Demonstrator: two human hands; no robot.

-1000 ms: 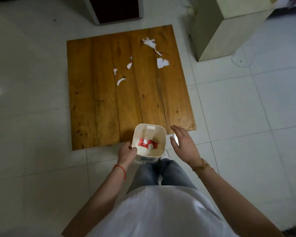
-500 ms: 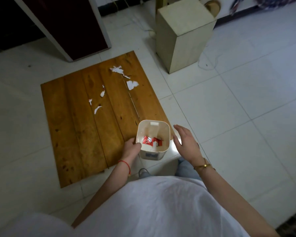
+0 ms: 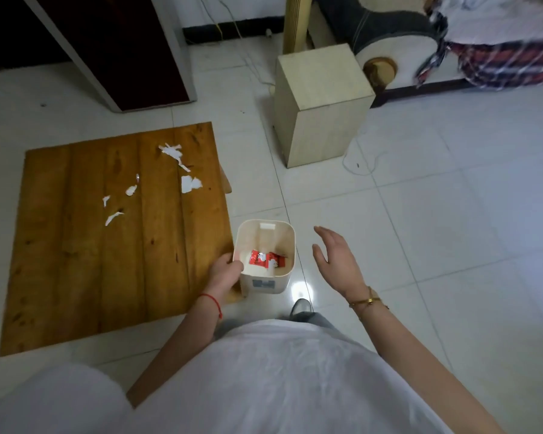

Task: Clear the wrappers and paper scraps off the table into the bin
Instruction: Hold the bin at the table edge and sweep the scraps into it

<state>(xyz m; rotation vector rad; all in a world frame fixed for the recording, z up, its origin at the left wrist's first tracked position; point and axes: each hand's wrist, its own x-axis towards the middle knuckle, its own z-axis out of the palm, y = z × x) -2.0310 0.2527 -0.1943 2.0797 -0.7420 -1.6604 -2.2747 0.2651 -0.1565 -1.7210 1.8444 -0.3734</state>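
Note:
A small cream bin (image 3: 265,278) hangs just off the right edge of the low wooden table (image 3: 76,261), held at its left rim by my left hand (image 3: 224,272). Inside the bin lie red wrappers (image 3: 264,258) and a white scrap. My right hand (image 3: 337,256) hovers to the right of the bin, fingers spread, holding nothing. Several white paper scraps remain on the table's far half: a long torn one (image 3: 173,153), a squarish one (image 3: 190,184), and small slivers (image 3: 113,217) further left.
A beige wooden box (image 3: 322,104) stands on the white tiled floor beyond the bin, with thin cables trailing around it. A dark door and frame (image 3: 116,48) rise behind the table. Furniture with checked cloth (image 3: 499,64) sits at the far right.
My view has swung to the right and up, so the table now sits at the left. The bin has shifted from the table's near edge to its right edge. My right hand has drifted away from the bin.

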